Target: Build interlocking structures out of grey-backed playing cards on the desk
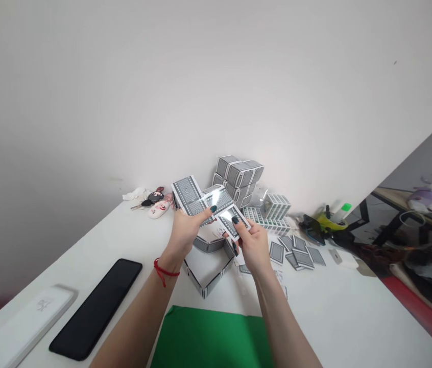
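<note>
My left hand (188, 227), with a red string around the wrist, pinches a joined piece of grey-patterned playing cards (186, 190) from below, thumb on top. My right hand (255, 243) grips a playing card (232, 223) at the right end, its thumb pressed on the patterned back. The cards overlap or meet between my hands; whether they are all fixed together I cannot tell. Under them on the white table stands an open box made of cards (205, 291), its white inside showing. Part of another card structure (209, 247) sits behind it, mostly hidden by my hands.
Stacked card blocks (241, 174) stand against the wall, beside green-patterned ones (276, 205). Loose cards (300, 257) lie to the right, near a yellow-green holder (329, 223). Keys with charms (154, 197), a black phone (97, 306), a white case (28, 324) and green material (212, 337) are around.
</note>
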{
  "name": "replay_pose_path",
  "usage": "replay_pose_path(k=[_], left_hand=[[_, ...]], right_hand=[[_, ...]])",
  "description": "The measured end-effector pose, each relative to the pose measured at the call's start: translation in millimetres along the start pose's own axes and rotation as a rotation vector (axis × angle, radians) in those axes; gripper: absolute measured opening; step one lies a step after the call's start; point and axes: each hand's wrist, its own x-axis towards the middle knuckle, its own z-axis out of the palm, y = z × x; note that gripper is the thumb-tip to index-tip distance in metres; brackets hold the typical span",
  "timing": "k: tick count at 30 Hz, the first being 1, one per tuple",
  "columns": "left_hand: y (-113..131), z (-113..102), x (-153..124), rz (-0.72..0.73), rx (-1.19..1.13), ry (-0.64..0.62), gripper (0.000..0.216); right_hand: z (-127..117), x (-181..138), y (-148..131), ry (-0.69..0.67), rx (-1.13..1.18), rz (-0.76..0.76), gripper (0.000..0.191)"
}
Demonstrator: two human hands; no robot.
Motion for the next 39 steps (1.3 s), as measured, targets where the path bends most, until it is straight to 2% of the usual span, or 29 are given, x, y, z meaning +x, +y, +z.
replay_pose_path(k=[9, 12, 15, 17, 19, 20, 21, 23, 25, 27, 28, 33, 39], left_hand=[[3, 6, -5, -0.029, 0.038, -0.043, 0.039], [7, 2, -4, -0.107, 0.089, -0.136, 0.043], [18, -16, 0, -0.236, 0.305, -0.292, 0.039], [29, -28, -1, -0.278, 0.627, -0.354, 0.044], [42, -35, -6, -0.179, 0.964, -0.389, 0.047], [49, -35, -10, -0.078, 1.06, -0.358, 0.045], [54, -32, -14, 0.05, 1.082, -0.308, 0.039], [60, -22, -22, 0.349, 0.998, -0.113, 0.03], [57, -9, -27, 0.546, 0.946, -0.061, 0.044], [48, 1, -29, 0.587, 0.939, -0.082, 0.062], [42, 4, -29, 0.586, 0.92, -0.073, 0.064], [22, 13, -29, 0.594, 0.824, 0.084, 0.046], [17, 17, -30, 0.577, 0.774, 0.136, 0.04]], right_hand=[[1, 2, 3, 0.008, -0.04, -0.009, 0.034], [-5, 3, -1, 0.02, -0.108, -0.046, 0.034], [-16, 5, -8, 0.082, -0.262, -0.122, 0.034], [-23, 4, -13, 0.149, -0.43, -0.22, 0.033], [-27, 2, -18, 0.188, -0.625, -0.361, 0.032], [-27, 1, -20, 0.186, -0.713, -0.433, 0.031], [-26, -1, -21, 0.166, -0.781, -0.497, 0.029], [-21, -6, -23, 0.094, -0.859, -0.578, 0.024], [-13, -12, -24, 0.025, -0.898, -0.623, 0.021], [-4, -17, -22, -0.021, -0.927, -0.678, 0.022], [0, -19, -21, -0.034, -0.939, -0.712, 0.022], [14, -26, -18, -0.033, -0.968, -0.864, 0.025], [17, -27, -16, -0.038, -1.009, -0.778, 0.029]])
